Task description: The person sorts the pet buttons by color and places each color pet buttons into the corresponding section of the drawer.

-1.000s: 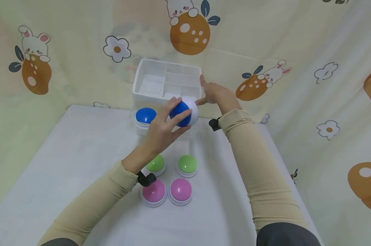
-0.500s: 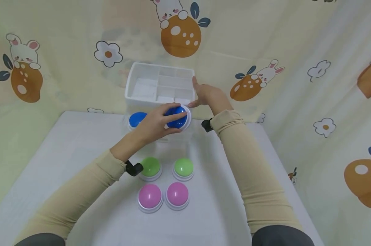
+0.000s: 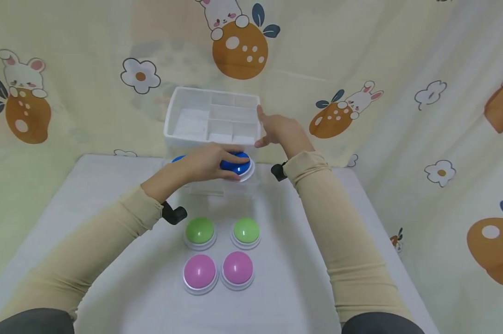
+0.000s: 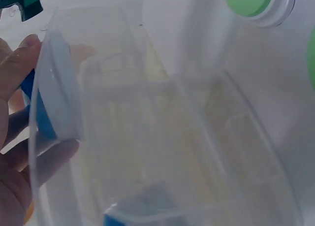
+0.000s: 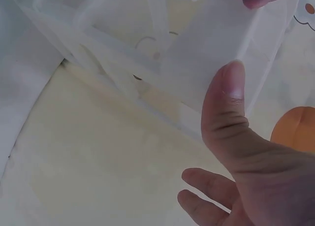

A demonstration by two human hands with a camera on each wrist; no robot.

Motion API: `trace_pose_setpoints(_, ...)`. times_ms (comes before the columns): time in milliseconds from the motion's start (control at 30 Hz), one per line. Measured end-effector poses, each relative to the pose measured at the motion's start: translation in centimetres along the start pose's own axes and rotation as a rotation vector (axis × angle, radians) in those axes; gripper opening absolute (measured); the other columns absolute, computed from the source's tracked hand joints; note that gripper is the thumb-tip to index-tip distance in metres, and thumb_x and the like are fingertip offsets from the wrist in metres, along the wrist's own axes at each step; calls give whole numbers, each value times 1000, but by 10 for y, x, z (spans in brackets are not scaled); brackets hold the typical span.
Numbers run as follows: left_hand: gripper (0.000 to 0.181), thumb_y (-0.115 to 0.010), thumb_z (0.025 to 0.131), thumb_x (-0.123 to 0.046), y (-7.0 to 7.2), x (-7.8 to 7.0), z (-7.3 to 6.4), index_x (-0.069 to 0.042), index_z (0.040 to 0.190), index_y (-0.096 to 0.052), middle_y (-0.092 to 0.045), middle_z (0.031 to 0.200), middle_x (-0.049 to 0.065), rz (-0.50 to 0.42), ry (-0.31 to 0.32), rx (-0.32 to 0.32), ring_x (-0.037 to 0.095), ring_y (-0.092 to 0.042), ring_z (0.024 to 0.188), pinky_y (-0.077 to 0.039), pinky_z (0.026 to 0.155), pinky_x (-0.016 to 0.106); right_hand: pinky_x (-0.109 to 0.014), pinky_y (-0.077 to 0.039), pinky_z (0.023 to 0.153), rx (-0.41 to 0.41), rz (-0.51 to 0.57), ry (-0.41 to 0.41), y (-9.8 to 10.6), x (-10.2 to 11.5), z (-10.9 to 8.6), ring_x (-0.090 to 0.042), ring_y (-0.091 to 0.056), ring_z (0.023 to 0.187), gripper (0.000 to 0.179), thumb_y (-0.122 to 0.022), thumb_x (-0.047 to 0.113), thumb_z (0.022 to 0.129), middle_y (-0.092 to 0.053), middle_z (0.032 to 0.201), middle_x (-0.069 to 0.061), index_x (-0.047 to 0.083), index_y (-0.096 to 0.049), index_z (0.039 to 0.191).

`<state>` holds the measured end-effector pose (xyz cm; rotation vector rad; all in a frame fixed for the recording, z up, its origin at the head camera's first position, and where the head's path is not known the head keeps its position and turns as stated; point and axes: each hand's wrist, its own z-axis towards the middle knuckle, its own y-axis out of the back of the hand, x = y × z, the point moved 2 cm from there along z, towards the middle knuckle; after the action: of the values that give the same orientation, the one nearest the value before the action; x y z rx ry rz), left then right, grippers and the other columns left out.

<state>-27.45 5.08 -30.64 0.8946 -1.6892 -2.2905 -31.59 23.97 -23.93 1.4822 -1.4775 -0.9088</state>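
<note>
My left hand (image 3: 205, 162) grips a round button with a blue dome and a white base (image 3: 236, 164), thumb and fingers spread about its rim. It is held low over the clear pull-out drawer (image 3: 209, 189) of a white storage box (image 3: 188, 126). In the left wrist view, the drawer's clear wall stands in front of part of the button. A second blue button (image 3: 178, 158) lies mostly hidden behind my left hand. At the box's right side is my right hand (image 3: 281, 132), its thumb at the near corner and fingers extended along the side.
Two green-domed buttons (image 3: 199, 231) sit on the white table (image 3: 293, 260) in front of the box. Nearer stand two pink-domed buttons (image 3: 199, 272), side by side. The box top has several compartments. A patterned curtain (image 3: 88, 106) hangs right behind the box.
My left hand has lowered the blue button from the box's front rim toward the drawer and tipped its dome upward. My right hand stays at the box's side. The head view has shifted slightly.
</note>
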Motion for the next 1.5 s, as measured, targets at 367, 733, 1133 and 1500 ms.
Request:
trace_pose_setpoints(367, 48, -74, 81, -39, 13, -5, 5, -23, 124, -64, -57, 134, 9, 116, 20, 148, 26, -59, 117, -48, 100, 37, -57, -27, 112, -13, -7, 4, -4, 4, 2, -37, -25, 142, 107, -64, 44, 87, -22, 156, -19, 26, 22, 148)
trace_pose_setpoints(733, 42, -74, 83, -26, -8, -2, 6, -15, 122, -65, -60, 131, 10, 104, -32, 114, 26, -55, 124, -46, 102, 37, -57, -29, 111, -26, 21, -12, -6, 4, 1, -38, -30, 140, 107, -64, 43, 86, -26, 155, -19, 29, 22, 148)
trace_pose_setpoints(1133, 39, -76, 81, -19, -14, 5, 13, -13, 119, -68, -60, 130, 12, 38, -18, 117, 27, -56, 122, -45, 103, 39, -58, -28, 111, -31, 32, -45, -5, 5, -1, -38, -30, 140, 106, -64, 41, 87, -27, 155, -18, 30, 22, 148)
trace_pose_setpoints(1500, 42, -68, 88, -26, -8, 8, 3, -10, 126, -62, -59, 132, 9, -90, 53, 108, 25, -52, 126, -41, 108, 41, -54, -29, 112, -103, -97, -16, -4, 13, -5, -38, -27, 141, 105, -67, 38, 86, -25, 154, -22, 15, 11, 152)
